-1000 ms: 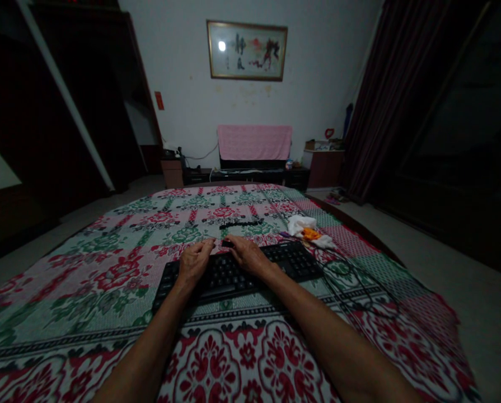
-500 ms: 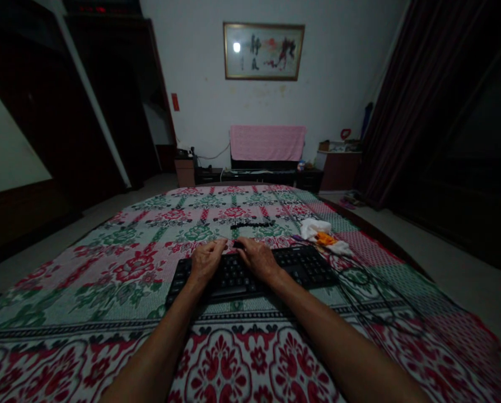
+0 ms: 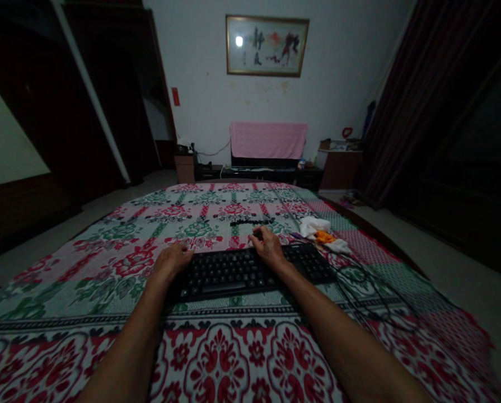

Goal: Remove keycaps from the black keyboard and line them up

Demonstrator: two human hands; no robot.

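Black oblong keyboard [image 3: 229, 271], floral cloth [image 3: 216, 358]

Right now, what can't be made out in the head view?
All in the head view:
Keyboard, far left corner: hidden by the left hand.
Keyboard, patch right of centre: covered by the right hand.
Whether the right hand grips anything: fingertips too small and dim.
Row of black bits: too small to identify.
Curtain top: cut off by the upper edge.

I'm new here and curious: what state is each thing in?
Keyboard: face up, partly hidden
Left hand: bent, grip unclear
Right hand: bent, grip unclear
Black pieces: in a row
Cable: loosely looped
White cloth: crumpled
Orange cloth: crumpled
Pink cloth: draped
Patterned cover: spread out
Framed picture: hung up
Curtain: hanging in folds
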